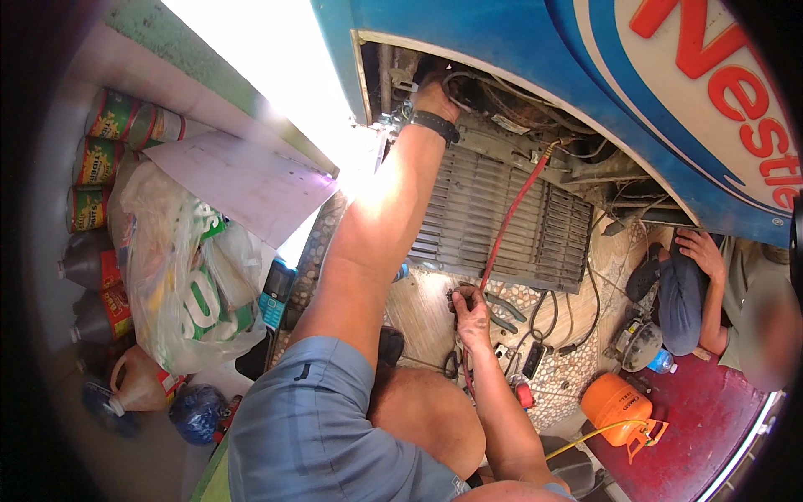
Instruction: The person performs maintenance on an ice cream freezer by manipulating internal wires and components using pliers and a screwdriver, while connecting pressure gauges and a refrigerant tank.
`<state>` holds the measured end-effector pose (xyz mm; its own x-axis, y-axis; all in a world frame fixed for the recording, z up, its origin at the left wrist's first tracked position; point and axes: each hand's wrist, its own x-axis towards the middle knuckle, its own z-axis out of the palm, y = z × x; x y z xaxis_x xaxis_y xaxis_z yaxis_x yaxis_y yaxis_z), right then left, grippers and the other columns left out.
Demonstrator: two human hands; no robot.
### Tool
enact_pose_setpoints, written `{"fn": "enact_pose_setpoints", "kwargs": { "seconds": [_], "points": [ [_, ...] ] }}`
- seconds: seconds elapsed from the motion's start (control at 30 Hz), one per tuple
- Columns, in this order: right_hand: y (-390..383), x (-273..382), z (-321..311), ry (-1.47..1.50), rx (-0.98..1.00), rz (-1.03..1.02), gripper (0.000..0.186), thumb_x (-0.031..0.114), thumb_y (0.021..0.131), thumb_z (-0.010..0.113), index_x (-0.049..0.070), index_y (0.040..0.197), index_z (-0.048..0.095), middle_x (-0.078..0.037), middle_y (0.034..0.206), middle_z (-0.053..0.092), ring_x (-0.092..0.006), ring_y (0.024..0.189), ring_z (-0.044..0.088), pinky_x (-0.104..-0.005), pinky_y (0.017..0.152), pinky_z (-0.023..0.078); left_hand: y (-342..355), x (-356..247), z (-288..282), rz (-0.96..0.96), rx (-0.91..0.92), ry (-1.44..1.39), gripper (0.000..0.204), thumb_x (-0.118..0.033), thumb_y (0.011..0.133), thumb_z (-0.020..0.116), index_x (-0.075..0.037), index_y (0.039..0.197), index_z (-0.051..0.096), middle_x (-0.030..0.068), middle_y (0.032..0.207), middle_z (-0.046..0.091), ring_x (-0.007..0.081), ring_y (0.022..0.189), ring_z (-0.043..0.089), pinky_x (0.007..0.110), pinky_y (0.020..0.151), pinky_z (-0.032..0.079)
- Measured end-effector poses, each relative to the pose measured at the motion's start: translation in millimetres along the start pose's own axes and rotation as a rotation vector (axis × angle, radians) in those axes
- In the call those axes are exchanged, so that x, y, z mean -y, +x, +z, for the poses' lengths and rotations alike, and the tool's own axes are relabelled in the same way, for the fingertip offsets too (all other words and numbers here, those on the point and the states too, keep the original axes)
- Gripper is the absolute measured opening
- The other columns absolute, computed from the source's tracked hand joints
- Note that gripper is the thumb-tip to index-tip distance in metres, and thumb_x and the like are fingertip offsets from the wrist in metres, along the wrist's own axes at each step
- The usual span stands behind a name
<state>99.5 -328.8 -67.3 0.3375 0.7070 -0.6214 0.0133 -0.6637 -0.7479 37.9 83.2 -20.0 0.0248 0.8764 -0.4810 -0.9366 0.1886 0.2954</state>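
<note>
My left hand (432, 96), with a black wristband (435, 125), reaches up into the open lower compartment of a blue-and-white cooler (502, 33). Its fingers sit by a loop of black hose (458, 82); the grip is hidden in shadow. My right hand (472, 308) rests low on the pebbled floor below a grey vent grille (510, 222). It is curled around the lower stretch of a thin red hose (512, 209) that runs up to the compartment. My bare knee (427, 422) is just below.
Pliers (504, 311) and black cables lie on the floor beside my right hand. An orange gas canister (621, 403) with a yellow hose stands lower right. Another person's hand (701, 251) rests on a knee at the right. A plastic bag (180, 276), cans (109, 125) and bottles (90, 266) crowd the left.
</note>
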Motion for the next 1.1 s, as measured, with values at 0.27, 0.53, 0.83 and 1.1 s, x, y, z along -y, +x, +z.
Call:
{"fn": "enact_pose_setpoints", "kwargs": {
  "seconds": [0.27,0.53,0.83,1.1],
  "points": [
    [3,-7,2,-0.058,-0.057,-0.076,0.024,0.023,0.095,0.065,0.002,0.106,0.062,-0.008,0.090,0.069,-0.0173,0.079,0.068,-0.0313,0.075,0.052,69,24,-67,0.252,0.293,0.457,0.023,-0.009,0.094,0.057,-0.004,0.116,0.060,0.0100,0.111,0.066,0.0254,0.099,0.064,0.038,0.080,0.056],
    [3,-3,2,-0.061,-0.078,-0.095,0.024,0.024,0.094,0.066,0.002,0.102,0.062,-0.007,0.083,0.069,-0.0153,0.076,0.067,-0.0299,0.072,0.052,79,23,-78,0.283,0.392,0.648,0.034,-0.005,0.085,0.070,-0.001,0.117,0.061,0.0094,0.110,0.066,0.0233,0.097,0.065,0.039,0.086,0.055],
    [1,0,8,-0.163,-0.065,-0.111,0.025,0.024,0.092,0.068,0.003,0.105,0.062,-0.009,0.086,0.069,-0.0185,0.079,0.067,-0.0324,0.075,0.052,34,-11,-41,0.104,0.155,0.989,0.048,-0.027,0.080,0.074,-0.003,0.121,0.062,0.0108,0.109,0.066,0.0241,0.092,0.061,0.035,0.079,0.049],
    [-12,1,-58,-0.528,-0.270,-0.248,0.025,0.026,0.089,0.064,0.005,0.104,0.063,-0.020,0.100,0.066,-0.0378,0.094,0.063,-0.0436,0.085,0.049,-24,-11,-43,0.049,0.189,0.473,0.025,-0.020,0.100,0.054,-0.006,0.119,0.058,0.0044,0.103,0.066,0.0160,0.081,0.062,0.030,0.071,0.052]
  ]
}}
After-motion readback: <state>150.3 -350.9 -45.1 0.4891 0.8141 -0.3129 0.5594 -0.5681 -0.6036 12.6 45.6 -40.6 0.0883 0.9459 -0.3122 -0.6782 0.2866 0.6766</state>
